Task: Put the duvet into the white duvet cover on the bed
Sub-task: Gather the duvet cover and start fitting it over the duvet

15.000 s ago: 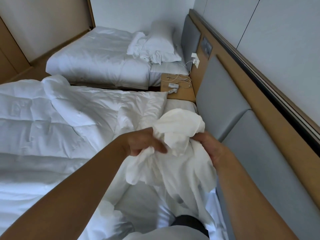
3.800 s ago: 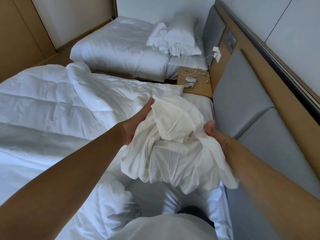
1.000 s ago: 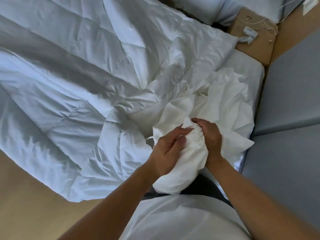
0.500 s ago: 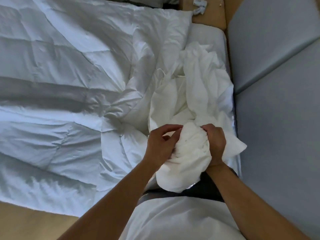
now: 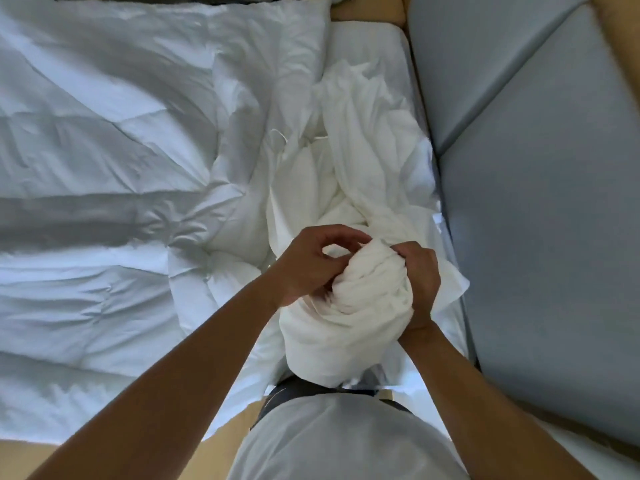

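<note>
The white duvet cover [image 5: 367, 161] lies crumpled along the right side of the bed [image 5: 374, 39], with a gathered bunch of it raised in front of my waist. My right hand [image 5: 420, 282] grips that bunch from the right. My left hand [image 5: 311, 265] has its fingers curled against the bunch's left side, pinching the cloth. The quilted white duvet [image 5: 114, 140] is spread over the left and middle of the bed, with a corner lying beside the cover. A thin white tie loop [image 5: 277, 136] shows at the cover's upper edge.
A padded grey headboard [image 5: 536, 168] runs along the right, close to my right arm. A strip of wooden nightstand [image 5: 367, 12] shows at the top edge. Tan floor [image 5: 20, 459] shows at the lower left, past the hanging duvet edge.
Over the last second the view has tilted further down onto the bed. Both hands kept hold of the gathered cover, and my left fingers shifted over the bunch.
</note>
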A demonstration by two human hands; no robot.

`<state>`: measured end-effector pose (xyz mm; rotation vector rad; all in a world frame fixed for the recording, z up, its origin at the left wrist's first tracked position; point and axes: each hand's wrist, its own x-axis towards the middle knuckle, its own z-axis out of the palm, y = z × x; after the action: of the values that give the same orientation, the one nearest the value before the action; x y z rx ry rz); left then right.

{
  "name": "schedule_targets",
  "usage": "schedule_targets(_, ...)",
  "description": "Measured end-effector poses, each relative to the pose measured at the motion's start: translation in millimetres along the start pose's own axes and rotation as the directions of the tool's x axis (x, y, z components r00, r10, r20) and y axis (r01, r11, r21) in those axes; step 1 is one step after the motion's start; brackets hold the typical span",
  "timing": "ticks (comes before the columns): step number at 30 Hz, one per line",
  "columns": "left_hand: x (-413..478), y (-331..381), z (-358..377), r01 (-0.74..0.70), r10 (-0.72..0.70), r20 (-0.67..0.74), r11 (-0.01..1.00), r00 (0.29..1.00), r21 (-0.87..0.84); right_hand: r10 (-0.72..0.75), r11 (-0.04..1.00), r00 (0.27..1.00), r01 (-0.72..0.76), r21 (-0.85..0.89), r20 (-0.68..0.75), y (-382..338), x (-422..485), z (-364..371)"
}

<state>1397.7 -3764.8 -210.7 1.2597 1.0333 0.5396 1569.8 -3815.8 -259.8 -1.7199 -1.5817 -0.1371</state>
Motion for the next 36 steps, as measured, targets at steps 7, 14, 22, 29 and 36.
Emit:
schedule_targets(7,28.6,19.9,19.2,-0.055,0.055,-0.010,0.996,0.998,0.065,-0.031,0.991,0.998,0.038,0.129,-0.056,19.2,16.3,-11.5)
schedule_targets(14,38.8,34.1,-21.3,-0.119,0.127,-0.210,0.992,0.969,0.051,-0.165,0.967,0.985,0.172,0.189,-0.053,15.1,25.0,-15.1)
schedule_targets(22,26.4,26.2,-42.4,-0.046,0.049,0.068,0.998,0.996,-0.044,-0.235,0.960,0.972,0.235,0.150,-0.022,11.4,28.9,-10.0)
schedule_targets(29,34.0,13.3,-47.2,-0.106,0.107,-0.207,0.994,0.973,0.016,-0.259,0.954,0.965,0.263,0.145,-0.051,4.4,24.5,-0.3)
schedule_targets(36,-1.4,-91.9,-76.1,0.453,-0.447,-0.488,0.884,0.750,-0.113,-0.351,0.917,0.935,0.355,0.181,-0.055,9.2,8.2,10.8)
